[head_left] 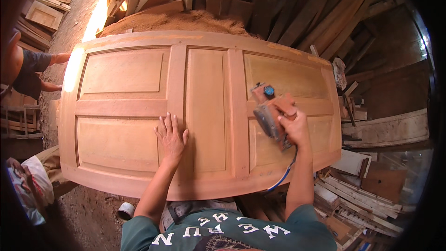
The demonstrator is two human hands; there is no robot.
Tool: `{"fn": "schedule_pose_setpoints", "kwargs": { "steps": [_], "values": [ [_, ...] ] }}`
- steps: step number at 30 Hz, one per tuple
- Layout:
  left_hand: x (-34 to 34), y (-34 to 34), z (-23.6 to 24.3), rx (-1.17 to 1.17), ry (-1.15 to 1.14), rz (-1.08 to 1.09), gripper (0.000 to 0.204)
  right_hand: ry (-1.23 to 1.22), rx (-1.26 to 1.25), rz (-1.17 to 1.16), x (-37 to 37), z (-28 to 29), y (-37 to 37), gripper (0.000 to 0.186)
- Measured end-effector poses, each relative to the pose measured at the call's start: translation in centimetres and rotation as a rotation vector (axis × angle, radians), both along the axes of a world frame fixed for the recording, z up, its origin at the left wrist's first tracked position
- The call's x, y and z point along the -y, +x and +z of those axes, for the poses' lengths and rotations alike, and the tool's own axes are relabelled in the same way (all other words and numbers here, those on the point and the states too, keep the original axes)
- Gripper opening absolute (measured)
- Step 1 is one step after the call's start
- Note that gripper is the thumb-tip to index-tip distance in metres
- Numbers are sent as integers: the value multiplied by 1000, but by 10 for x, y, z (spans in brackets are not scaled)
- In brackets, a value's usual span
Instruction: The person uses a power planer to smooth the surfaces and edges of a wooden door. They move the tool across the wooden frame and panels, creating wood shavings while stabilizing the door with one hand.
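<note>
A large panelled wooden door [176, 74] lies flat in front of me, its raised panels framed by grooved moulding. My left hand [172, 137] rests palm down on it, fingers spread, near the middle. Over the right half, my right hand [293, 123] grips the rear handle of a dusty corded power tool [274, 111]. It has an orange-brown body, a dark side and a blue knob at its front; its exact kind is hard to make out. A blue cord [283, 175] runs from it toward my body. Whether its base touches the door cannot be told.
Sawdust [186, 22] is heaped behind the door, below leaning boards [320, 9]. Another person's legs [35, 65] show at the left. Stacked wood strips [357, 200] lie at the lower right. A white can [126, 210] stands on the ground near my left elbow.
</note>
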State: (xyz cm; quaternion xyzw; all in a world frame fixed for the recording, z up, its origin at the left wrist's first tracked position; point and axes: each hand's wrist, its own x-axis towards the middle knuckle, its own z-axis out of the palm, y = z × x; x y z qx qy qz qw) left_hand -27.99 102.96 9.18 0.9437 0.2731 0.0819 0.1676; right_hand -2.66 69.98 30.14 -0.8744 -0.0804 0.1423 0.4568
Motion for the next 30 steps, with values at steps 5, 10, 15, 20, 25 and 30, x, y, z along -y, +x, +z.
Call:
{"fn": "schedule_pose_setpoints", "kwargs": {
  "steps": [5, 10, 15, 20, 25, 30],
  "values": [
    [15, 40, -28, -170, 33, 123, 82, -90, 67, 142, -5, -8, 151, 32],
    [13, 41, -23, -182, 31, 116, 81, -169, 72, 509, -43, -33, 297, 33],
    [13, 42, -17, -210, 37, 117, 82, -360, -87, 649, -86, -49, 382, 39],
    [13, 41, -14, -239, 35, 113, 84, -398, -35, 821, -92, -79, 433, 39],
    [13, 39, -13, -279, 41, 109, 87, -322, -104, 870, -99, -96, 443, 35],
    [13, 39, -15, -272, 37, 94, 89, -302, -152, 832, -116, -99, 441, 32]
  ]
}}
